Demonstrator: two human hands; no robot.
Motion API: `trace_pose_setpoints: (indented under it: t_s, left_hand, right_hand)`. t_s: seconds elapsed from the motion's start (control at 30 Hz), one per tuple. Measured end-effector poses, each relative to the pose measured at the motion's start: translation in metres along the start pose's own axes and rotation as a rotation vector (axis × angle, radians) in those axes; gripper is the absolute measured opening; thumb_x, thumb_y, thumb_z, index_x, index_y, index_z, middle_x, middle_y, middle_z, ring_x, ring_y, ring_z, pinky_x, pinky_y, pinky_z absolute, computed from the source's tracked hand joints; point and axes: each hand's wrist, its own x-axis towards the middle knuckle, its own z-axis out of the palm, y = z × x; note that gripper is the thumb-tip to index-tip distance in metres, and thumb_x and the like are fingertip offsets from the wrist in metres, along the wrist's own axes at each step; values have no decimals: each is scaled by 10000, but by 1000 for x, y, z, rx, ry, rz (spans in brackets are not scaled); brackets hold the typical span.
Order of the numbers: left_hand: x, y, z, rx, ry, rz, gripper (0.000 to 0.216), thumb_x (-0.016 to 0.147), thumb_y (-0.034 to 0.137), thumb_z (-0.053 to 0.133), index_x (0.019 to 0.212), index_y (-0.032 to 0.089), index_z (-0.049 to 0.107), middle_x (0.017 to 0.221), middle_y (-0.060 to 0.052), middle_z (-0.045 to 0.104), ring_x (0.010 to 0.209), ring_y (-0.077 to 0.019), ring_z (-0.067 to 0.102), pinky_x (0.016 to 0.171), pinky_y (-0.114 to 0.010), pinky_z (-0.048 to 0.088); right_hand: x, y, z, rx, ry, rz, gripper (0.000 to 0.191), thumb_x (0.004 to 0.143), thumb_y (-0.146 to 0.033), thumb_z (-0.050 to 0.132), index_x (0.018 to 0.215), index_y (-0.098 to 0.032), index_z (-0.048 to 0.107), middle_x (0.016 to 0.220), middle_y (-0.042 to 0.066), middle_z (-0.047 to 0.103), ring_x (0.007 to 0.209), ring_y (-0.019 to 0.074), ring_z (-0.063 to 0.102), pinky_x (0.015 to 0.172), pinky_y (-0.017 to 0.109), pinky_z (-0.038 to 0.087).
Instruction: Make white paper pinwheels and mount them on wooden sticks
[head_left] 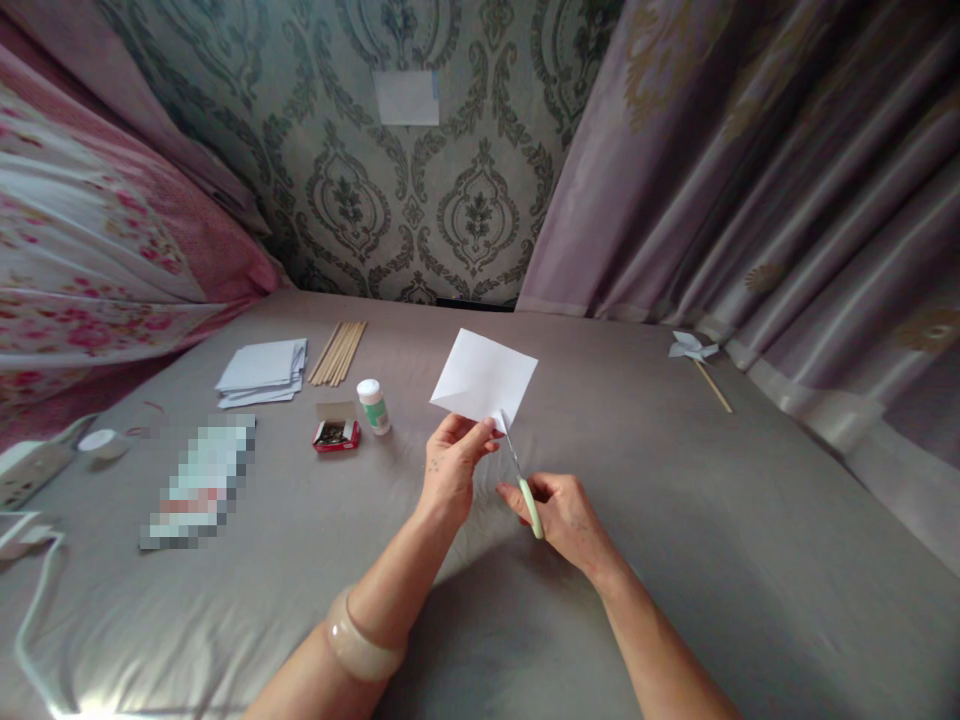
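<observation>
A white square sheet of paper is pinched by its near corner between the thumb and fingers of my left hand. Faint crease lines show on the sheet. My right hand is closed round the pale green handle of a pair of scissors. The blades point up and away, and their tips reach the paper's near corner, right beside my left thumb. How far the blades are parted I cannot tell. Both hands are raised over the grey cloth.
Left of my hands are a glue bottle, a small red box of dark pins or tacks, wooden sticks and stacked paper. A blurred packet and a power strip lie farther left. A paper pinwheel lies far right.
</observation>
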Motion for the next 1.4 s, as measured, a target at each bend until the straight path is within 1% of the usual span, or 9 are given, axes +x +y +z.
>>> trace_pose_setpoints:
  t_s: [0.27,0.47,0.57,1.0,1.4]
  left_hand:
    - [-1,0,-1,16,6,8,202,615,259,785,746,159,668,695,-1,659,652,-101,606,608,-207,452]
    - [-5,-1,4,30,-29,-23,209,614,258,782,746,152,660,663,4,644,622,-95,591,602,-208,457]
    - [-7,-1,6,32,-33,-29,208,615,257,780,750,152,661,663,4,643,620,-93,587,605,-208,456]
    - [-8,-2,6,27,-40,-31,204,616,255,779,750,156,662,664,6,641,616,-92,579,607,-213,450]
    - [-8,-2,5,8,-49,-27,198,627,249,777,766,160,667,668,7,644,616,-88,582,611,-208,454]
  right_hand:
    - [1,2,1,-7,23,-17,493,685,-549,671,513,-194,377,503,-56,327,499,79,281,451,235,225]
    - [0,-2,-1,6,32,11,450,694,-521,670,519,-181,434,498,-45,376,497,87,318,464,235,257]
    - [0,-3,-2,12,42,11,447,684,-510,684,516,-182,430,495,-45,380,497,88,320,463,236,256]
    - [0,-1,0,15,73,-29,459,697,-494,683,510,-187,398,503,-56,324,495,76,272,450,232,218]
    - [1,0,1,-7,94,-54,454,713,-494,672,512,-182,410,504,-50,327,498,80,285,452,234,223]
